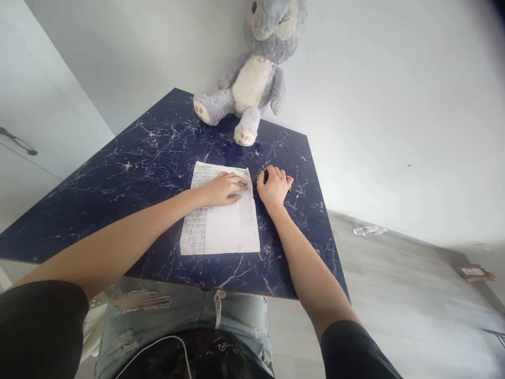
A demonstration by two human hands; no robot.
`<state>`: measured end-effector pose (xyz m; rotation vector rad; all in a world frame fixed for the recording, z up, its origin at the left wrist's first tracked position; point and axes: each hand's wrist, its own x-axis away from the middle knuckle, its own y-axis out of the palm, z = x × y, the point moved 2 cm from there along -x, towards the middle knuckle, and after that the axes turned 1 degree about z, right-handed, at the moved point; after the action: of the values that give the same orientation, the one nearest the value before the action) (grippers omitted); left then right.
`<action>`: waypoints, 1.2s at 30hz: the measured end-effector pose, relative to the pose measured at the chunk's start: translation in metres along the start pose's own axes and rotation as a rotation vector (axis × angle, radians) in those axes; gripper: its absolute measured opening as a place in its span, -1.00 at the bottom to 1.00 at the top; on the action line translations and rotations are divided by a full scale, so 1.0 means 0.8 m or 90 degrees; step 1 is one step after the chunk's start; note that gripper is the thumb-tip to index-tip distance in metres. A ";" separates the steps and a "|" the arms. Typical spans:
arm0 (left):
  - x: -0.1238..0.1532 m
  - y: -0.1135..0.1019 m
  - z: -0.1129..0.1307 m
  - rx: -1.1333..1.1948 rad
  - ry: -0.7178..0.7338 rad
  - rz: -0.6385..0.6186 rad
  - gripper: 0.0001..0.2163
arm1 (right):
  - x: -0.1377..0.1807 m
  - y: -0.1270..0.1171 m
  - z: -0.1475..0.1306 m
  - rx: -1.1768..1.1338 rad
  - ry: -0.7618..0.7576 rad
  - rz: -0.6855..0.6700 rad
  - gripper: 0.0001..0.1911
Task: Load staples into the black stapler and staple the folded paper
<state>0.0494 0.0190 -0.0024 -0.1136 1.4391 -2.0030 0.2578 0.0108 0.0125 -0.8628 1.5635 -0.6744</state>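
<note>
A white sheet of paper [229,226] with printed text along its left and top edges lies on the dark blue marbled table [118,179]. My left hand [224,188] rests flat on the paper's upper part, fingers stretched toward its right edge. Just right of the paper, my right hand [273,185] lies on the table with its fingers curled round a small dark object [265,176], with an orange tip showing at the hand's right side; I cannot name it for sure.
A grey and cream plush rabbit [254,68] sits at the table's far edge against the white wall. A door handle [18,141] shows at the left. On the grey floor to the right lie a plastic bottle [366,230] and a small flat item [471,272].
</note>
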 end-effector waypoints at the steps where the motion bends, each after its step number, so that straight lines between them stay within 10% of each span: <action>1: -0.001 -0.001 -0.001 0.017 -0.004 0.004 -0.66 | 0.000 0.001 0.000 0.001 0.000 0.000 -0.70; 5: -0.004 -0.012 -0.010 0.227 -0.023 0.060 -0.75 | 0.000 0.002 0.002 0.005 0.005 -0.006 -0.71; 11: 0.008 -0.059 -0.049 0.859 -0.253 0.404 -0.41 | 0.001 0.004 0.006 0.008 -0.015 -0.031 -0.78; 16: 0.026 -0.087 -0.062 1.074 -0.342 0.563 -0.39 | 0.003 -0.003 0.000 0.010 -0.011 -0.030 -0.78; 29: 0.032 -0.084 -0.061 1.078 -0.286 0.383 -0.29 | 0.072 -0.045 -0.151 -0.033 -0.239 -0.136 -0.75; 36: 0.044 -0.082 -0.067 1.006 -0.224 0.336 -0.26 | 0.091 -0.055 -0.107 0.003 -0.155 -0.122 -0.81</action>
<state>-0.0309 0.0547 0.0236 0.5072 -0.5122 -1.9366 0.1760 -0.0775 0.0217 -1.0589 1.2725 -0.6813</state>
